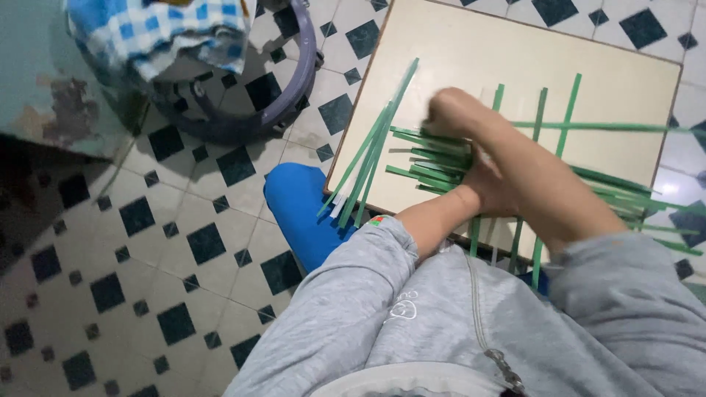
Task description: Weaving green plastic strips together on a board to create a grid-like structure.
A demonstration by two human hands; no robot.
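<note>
A beige board (456, 44) lies across my lap with long green paper strips on it. Three upright strips (566, 110) cross a stack of sideways strips (430, 158), partly woven. A loose bundle of strips (375, 147) slants over the board's left edge. My right hand (457, 112) reaches across from the right, blurred, with its fingers curled over the left ends of the sideways strips. My left hand (487, 192) rests on the strips just under the right forearm and is mostly hidden. Both arms wear grey sleeves.
A blue rounded shape (301, 213) pokes out under the board's left corner. On the black-and-white tiled floor (147, 279), a purple basin (294, 88) holds a blue checked cloth (169, 29). A worn teal surface (44, 81) stands at the far left.
</note>
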